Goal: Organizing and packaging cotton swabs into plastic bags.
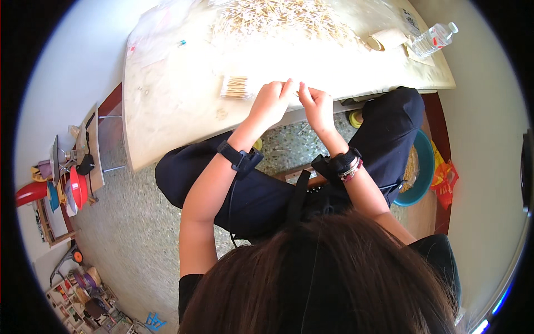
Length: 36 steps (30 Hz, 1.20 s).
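Brown hair [322, 278] shows, 2 hands [271, 104] near 1 swab bundle [236, 87].

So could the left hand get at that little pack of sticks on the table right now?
Probably yes: the pack of sticks lies on the table just left of the left hand, with nothing visible between them. Whether that hand already holds something is hard to tell.

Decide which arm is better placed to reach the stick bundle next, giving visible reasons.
Left, probably: the left grip is nearer the stick bundle, which lies to its left; the right grip is farther off.
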Available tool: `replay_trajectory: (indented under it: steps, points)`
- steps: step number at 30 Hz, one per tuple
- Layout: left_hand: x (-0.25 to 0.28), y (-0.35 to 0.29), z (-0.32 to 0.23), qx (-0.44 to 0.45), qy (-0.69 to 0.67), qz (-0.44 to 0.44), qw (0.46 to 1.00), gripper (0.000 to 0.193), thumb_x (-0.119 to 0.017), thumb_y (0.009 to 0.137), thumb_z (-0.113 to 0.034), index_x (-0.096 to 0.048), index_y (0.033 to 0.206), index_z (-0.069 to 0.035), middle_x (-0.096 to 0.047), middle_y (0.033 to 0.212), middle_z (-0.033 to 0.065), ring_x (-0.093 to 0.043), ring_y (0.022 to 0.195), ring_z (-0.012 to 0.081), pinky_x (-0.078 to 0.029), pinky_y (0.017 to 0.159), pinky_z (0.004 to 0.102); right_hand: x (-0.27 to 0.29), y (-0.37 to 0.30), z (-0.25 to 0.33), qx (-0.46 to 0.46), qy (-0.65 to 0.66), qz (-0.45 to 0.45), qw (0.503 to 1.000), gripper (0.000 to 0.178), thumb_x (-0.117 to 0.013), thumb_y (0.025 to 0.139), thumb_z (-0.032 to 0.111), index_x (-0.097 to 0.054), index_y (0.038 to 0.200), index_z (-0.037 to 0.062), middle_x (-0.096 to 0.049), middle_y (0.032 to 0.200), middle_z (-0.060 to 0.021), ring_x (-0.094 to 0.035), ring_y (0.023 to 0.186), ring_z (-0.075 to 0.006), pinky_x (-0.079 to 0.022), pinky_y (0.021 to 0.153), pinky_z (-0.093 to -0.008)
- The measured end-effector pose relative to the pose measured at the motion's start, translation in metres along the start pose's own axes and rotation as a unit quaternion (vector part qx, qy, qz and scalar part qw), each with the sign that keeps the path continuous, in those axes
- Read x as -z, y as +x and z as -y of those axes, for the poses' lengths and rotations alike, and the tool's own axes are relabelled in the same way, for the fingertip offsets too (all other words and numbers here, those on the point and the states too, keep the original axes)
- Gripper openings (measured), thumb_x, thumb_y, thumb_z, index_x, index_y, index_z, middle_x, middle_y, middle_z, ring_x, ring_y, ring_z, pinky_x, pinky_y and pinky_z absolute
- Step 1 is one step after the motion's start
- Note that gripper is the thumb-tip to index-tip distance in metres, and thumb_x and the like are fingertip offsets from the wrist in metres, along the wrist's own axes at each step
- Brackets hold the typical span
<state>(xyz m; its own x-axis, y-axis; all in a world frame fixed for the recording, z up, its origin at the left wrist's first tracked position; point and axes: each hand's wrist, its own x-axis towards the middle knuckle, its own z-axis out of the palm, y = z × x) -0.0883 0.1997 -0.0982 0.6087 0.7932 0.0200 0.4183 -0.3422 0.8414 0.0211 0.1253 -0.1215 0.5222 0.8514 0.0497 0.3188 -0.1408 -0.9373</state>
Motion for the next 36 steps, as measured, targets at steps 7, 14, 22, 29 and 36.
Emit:
replay_trajectory:
  steps: [7, 14, 22, 29, 36]
  points:
    - [0.039, 0.014, 0.026, 0.070, 0.391, -0.059, 0.916, 0.045, -0.053, 0.085, -0.039, -0.051, 0.095, 0.004, -0.063, 0.074, 0.0201, -0.062, 0.070, 0.0342, -0.048, 0.063, 0.0417, -0.013, 0.004, -0.025, -0.108, 0.140, 0.085, 0.981, 0.048, -0.049, 0.092, 0.033, -0.044, 0.051, 0.0091, -0.034, 0.048, 0.0076, -0.028, 0.047, -0.0027, -0.022, 0.044, -0.0224]
    - [0.041, 0.016, 0.039, 0.123, 0.379, -0.001, 0.917, 0.046, -0.063, 0.076, -0.029, -0.047, 0.104, 0.005, -0.062, 0.084, 0.0193, -0.061, 0.082, 0.0328, -0.049, 0.067, 0.0425, -0.014, -0.003, -0.029, -0.089, 0.076, 0.106, 0.987, 0.049, -0.051, 0.090, 0.037, -0.054, 0.057, 0.0005, -0.042, 0.050, 0.0037, -0.037, 0.051, -0.0048, -0.032, 0.048, -0.0247]
    - [0.019, 0.011, 0.052, 0.012, 0.389, -0.070, 0.918, 0.028, -0.063, 0.075, -0.021, -0.056, 0.091, 0.002, -0.057, 0.088, 0.0176, -0.057, 0.086, 0.0341, -0.048, 0.073, 0.0429, -0.020, -0.004, -0.033, -0.085, 0.060, 0.110, 0.988, 0.050, -0.051, 0.091, 0.036, -0.052, 0.055, 0.0018, -0.040, 0.050, 0.0046, -0.035, 0.050, -0.0045, -0.031, 0.048, -0.0235]
    - [0.011, 0.020, 0.053, 0.003, 0.075, 0.044, 0.996, 0.020, -0.062, 0.076, -0.013, -0.058, 0.091, 0.001, -0.061, 0.080, 0.0117, -0.060, 0.072, 0.0240, -0.049, 0.067, 0.0351, -0.005, 0.023, -0.042, -0.061, -0.002, 0.088, 0.994, 0.047, -0.050, 0.089, 0.036, -0.058, 0.063, -0.0019, -0.044, 0.047, -0.0060, -0.040, 0.048, -0.0099, -0.038, 0.049, -0.0312]
    - [-0.011, 0.021, 0.054, 0.009, -0.096, 0.054, 0.994, 0.010, -0.057, 0.084, -0.007, -0.056, 0.091, -0.001, -0.059, 0.073, 0.0028, -0.054, 0.063, 0.0097, -0.047, 0.057, 0.0258, 0.008, 0.039, -0.046, 0.011, -0.110, 0.066, 0.992, 0.043, -0.051, 0.088, 0.035, -0.061, 0.069, -0.0020, -0.047, 0.052, -0.0188, -0.045, 0.044, -0.0237, -0.040, 0.051, -0.0362]
